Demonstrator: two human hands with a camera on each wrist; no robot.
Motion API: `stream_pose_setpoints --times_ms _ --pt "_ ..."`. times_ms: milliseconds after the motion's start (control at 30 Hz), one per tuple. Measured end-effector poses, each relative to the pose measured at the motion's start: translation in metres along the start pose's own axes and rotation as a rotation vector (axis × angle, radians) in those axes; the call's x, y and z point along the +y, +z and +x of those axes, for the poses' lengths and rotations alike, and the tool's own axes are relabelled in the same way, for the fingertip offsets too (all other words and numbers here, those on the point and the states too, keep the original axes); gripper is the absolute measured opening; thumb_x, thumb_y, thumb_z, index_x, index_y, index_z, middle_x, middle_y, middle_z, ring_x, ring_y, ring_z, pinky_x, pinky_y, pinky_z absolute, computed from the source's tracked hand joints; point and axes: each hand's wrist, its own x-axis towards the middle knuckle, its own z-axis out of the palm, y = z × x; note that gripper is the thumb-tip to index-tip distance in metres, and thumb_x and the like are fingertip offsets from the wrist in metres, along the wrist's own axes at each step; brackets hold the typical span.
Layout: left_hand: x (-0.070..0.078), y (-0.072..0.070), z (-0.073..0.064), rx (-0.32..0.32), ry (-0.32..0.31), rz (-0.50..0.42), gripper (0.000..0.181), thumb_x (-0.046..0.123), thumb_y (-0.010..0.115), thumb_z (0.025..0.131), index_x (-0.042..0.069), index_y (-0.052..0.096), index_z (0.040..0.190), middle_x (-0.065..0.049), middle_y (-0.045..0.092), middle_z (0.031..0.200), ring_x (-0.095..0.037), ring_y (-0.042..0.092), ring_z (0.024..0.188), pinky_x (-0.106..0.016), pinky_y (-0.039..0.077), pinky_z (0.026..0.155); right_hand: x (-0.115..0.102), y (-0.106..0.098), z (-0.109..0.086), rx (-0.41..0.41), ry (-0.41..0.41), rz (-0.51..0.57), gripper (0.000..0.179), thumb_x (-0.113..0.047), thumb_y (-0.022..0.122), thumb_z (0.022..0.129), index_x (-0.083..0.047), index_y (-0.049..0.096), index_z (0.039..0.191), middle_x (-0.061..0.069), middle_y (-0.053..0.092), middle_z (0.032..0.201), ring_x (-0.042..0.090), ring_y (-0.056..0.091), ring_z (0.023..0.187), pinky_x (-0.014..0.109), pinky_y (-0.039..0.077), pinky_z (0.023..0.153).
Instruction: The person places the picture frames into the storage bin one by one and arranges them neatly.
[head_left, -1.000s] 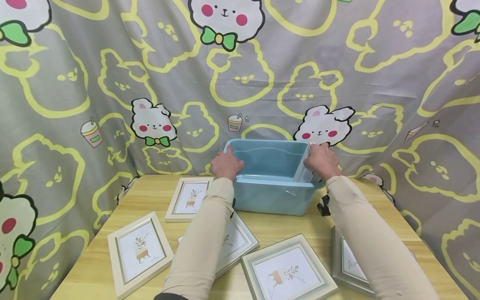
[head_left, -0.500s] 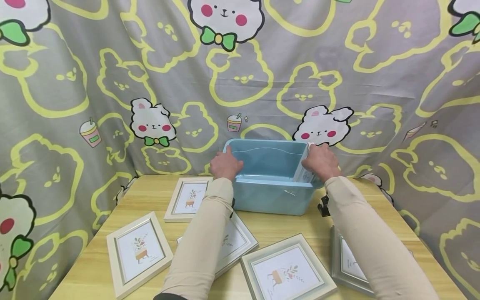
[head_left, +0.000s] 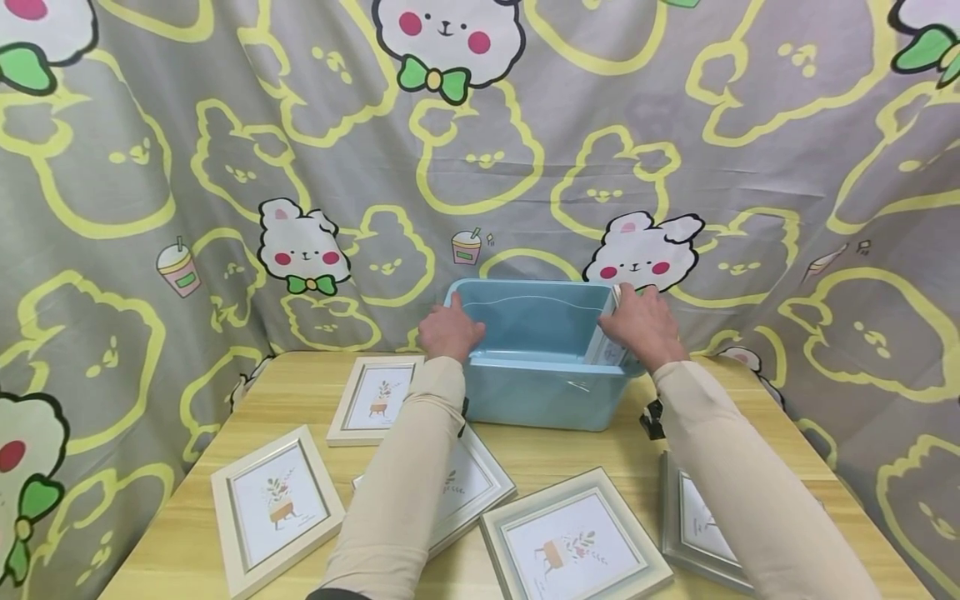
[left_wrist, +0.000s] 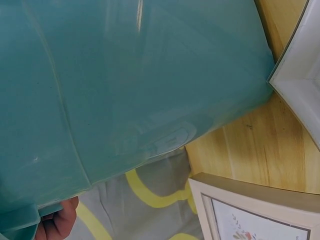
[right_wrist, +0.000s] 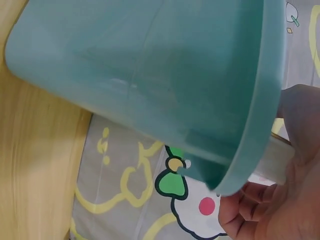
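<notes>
A light blue plastic bin (head_left: 540,396) stands at the back of the table. My left hand (head_left: 450,332) holds its left rim, with curled fingertips under the rim lip in the left wrist view. At the bin's right end, a pale picture frame (head_left: 606,346) stands on edge inside, leaning along the end wall. My right hand (head_left: 643,323) grips the top of that frame at the rim. In the right wrist view the frame's pale edge (right_wrist: 272,160) sticks up past the rim beside the right hand's fingers (right_wrist: 245,200).
Several picture frames lie face up in front of the bin: a cream one (head_left: 277,508) at left, another (head_left: 375,400) behind it, one (head_left: 468,492) partly under the left forearm, a wide one (head_left: 576,542) in front, and a grey one (head_left: 697,525) under the right forearm. A patterned curtain (head_left: 487,125) hangs behind.
The right wrist has shifted slightly to the right and nearer, with the hand still on the frame. The left hand and bin look the same.
</notes>
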Motion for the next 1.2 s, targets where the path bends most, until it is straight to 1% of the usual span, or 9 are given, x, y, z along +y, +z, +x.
stream_pose_setpoints --times_ms 133,200,400,533,600,767,833,933,1200 --pt "0.0 -0.001 -0.001 -0.004 -0.006 -0.004 0.077 0.052 0.053 0.086 0.026 0.026 0.153 -0.021 0.055 0.122 -0.035 0.064 0.096 -0.046 0.054 0.074 0.004 0.0 -0.005 -0.001 -0.025 -0.023 0.075 -0.048 0.057 0.089 -0.006 0.032 0.146 0.033 0.037 0.128 0.048 0.039 0.113 0.062 0.045 0.079" --pt "0.001 -0.001 -0.001 -0.007 -0.008 -0.006 0.077 0.052 0.053 0.086 0.026 0.025 0.153 -0.021 0.055 0.122 -0.035 0.064 0.096 -0.046 0.054 0.074 0.006 0.0 -0.007 -0.002 -0.036 -0.042 0.082 -0.055 0.056 0.088 -0.007 0.029 0.149 0.035 0.036 0.131 0.05 0.039 0.114 0.064 0.043 0.083" --pt "-0.001 0.002 0.002 -0.01 -0.012 -0.009 0.077 0.052 0.053 0.086 0.027 0.024 0.153 -0.021 0.055 0.123 -0.036 0.063 0.098 -0.046 0.053 0.074 0.01 0.004 -0.011 -0.005 -0.054 -0.078 0.092 -0.071 0.048 0.086 -0.014 0.021 0.153 0.037 0.033 0.136 0.055 0.041 0.114 0.068 0.041 0.083" --pt "-0.001 0.003 0.002 -0.012 -0.01 -0.007 0.077 0.051 0.053 0.086 0.027 0.023 0.153 -0.021 0.054 0.122 -0.035 0.063 0.096 -0.046 0.053 0.073 0.011 0.006 -0.015 0.004 -0.06 -0.079 0.098 -0.078 0.042 0.082 -0.018 0.016 0.155 0.037 0.03 0.141 0.057 0.039 0.119 0.073 0.038 0.085" --pt "0.0 0.002 0.001 -0.014 -0.012 -0.004 0.078 0.052 0.052 0.086 0.027 0.022 0.154 -0.02 0.054 0.122 -0.034 0.063 0.093 -0.045 0.053 0.072 0.012 0.006 -0.018 0.01 -0.064 -0.077 0.101 -0.081 0.04 0.081 -0.019 0.012 0.156 0.036 0.027 0.144 0.058 0.036 0.122 0.074 0.036 0.087" --pt "0.001 0.0 -0.001 -0.015 -0.015 0.009 0.078 0.052 0.051 0.087 0.028 0.02 0.155 -0.019 0.054 0.12 -0.031 0.062 0.085 -0.043 0.053 0.069 0.017 0.006 -0.028 0.036 -0.084 -0.068 0.106 -0.086 0.037 0.078 -0.022 0.008 0.157 0.034 0.022 0.151 0.057 0.03 0.13 0.079 0.029 0.091" --pt "0.002 0.0 -0.001 -0.011 -0.013 0.01 0.078 0.052 0.051 0.087 0.028 0.02 0.155 -0.019 0.054 0.12 -0.031 0.062 0.085 -0.043 0.053 0.069 0.019 0.006 -0.031 0.046 -0.091 -0.058 0.107 -0.087 0.038 0.076 -0.024 0.007 0.157 0.033 0.021 0.152 0.056 0.028 0.133 0.08 0.025 0.092" --pt "0.002 0.0 0.0 -0.008 -0.013 0.015 0.078 0.052 0.051 0.087 0.027 0.021 0.155 -0.019 0.054 0.12 -0.031 0.062 0.086 -0.043 0.053 0.069 0.023 0.007 -0.035 0.057 -0.102 -0.049 0.11 -0.09 0.038 0.073 -0.027 0.006 0.157 0.032 0.02 0.153 0.055 0.026 0.135 0.081 0.023 0.092" --pt "0.001 0.002 0.0 -0.003 -0.011 0.017 0.078 0.053 0.052 0.087 0.027 0.022 0.154 -0.02 0.055 0.121 -0.032 0.063 0.088 -0.043 0.053 0.068 0.034 0.011 -0.047 0.088 -0.146 -0.078 0.107 -0.088 0.038 0.075 -0.031 0.001 0.157 0.027 0.017 0.156 0.052 0.021 0.139 0.082 0.018 0.094"
